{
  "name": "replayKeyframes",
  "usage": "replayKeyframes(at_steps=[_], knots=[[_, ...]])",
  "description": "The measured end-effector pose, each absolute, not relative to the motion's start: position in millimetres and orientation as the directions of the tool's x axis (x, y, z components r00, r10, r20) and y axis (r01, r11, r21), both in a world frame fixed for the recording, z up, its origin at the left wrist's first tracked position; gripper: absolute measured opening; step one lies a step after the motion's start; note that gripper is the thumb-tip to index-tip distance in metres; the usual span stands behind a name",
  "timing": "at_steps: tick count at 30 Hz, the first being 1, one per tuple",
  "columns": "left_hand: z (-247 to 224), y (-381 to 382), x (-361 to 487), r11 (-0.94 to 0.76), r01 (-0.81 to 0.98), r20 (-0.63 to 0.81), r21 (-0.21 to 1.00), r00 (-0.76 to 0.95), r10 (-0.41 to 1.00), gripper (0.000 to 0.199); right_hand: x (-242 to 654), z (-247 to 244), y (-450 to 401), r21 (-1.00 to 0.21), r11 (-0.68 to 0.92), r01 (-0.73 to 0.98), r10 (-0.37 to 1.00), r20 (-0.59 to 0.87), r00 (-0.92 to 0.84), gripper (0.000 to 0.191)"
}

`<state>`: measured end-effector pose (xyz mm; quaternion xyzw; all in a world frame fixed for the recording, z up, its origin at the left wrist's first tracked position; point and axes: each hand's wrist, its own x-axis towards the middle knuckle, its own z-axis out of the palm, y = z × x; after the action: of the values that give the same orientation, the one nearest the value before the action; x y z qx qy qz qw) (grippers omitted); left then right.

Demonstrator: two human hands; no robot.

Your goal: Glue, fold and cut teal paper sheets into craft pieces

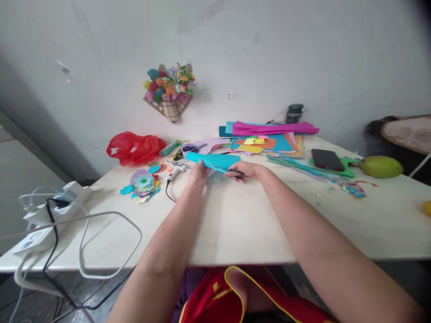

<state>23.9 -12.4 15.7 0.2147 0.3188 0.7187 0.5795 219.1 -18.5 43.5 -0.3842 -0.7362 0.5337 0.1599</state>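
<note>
A sheet of bright blue paper (215,160) is held above the middle of the table. My left hand (199,171) pinches its near edge at the left. In my right hand (245,172) are black-handled scissors (235,173), their blades along the paper's lower edge and pointing left. How far the blades are apart I cannot tell. Left of my left hand lies a white glue gun (175,170) with a black cord. Beyond it are dark-handled scissors (191,149) and light purple paper (210,144).
Paper flower shapes (143,181) lie piled at left, near a red plastic bag (134,148). A power strip (50,224) with loose cables takes up the left edge. Stacked coloured paper (269,143), a phone (327,160), paper strips (296,166) and a mango (380,166) are at right.
</note>
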Motion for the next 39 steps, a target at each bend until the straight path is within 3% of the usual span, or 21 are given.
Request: replayKeyframes(at_steps=[14, 39], knots=[[16, -14, 24, -0.122, -0.676, -0.044, 0.727, -0.223, 0.974, 0.007, 219, 43, -21, -0.911, 0.222, 0.349, 0.733, -0.08, -0.675, 0.034], [21, -16, 16, -0.075, -0.724, -0.112, 0.686, -0.208, 0.972, 0.01, 229, 44, -20, -0.929, 0.122, 0.35, 0.741, -0.149, -0.655, 0.024]])
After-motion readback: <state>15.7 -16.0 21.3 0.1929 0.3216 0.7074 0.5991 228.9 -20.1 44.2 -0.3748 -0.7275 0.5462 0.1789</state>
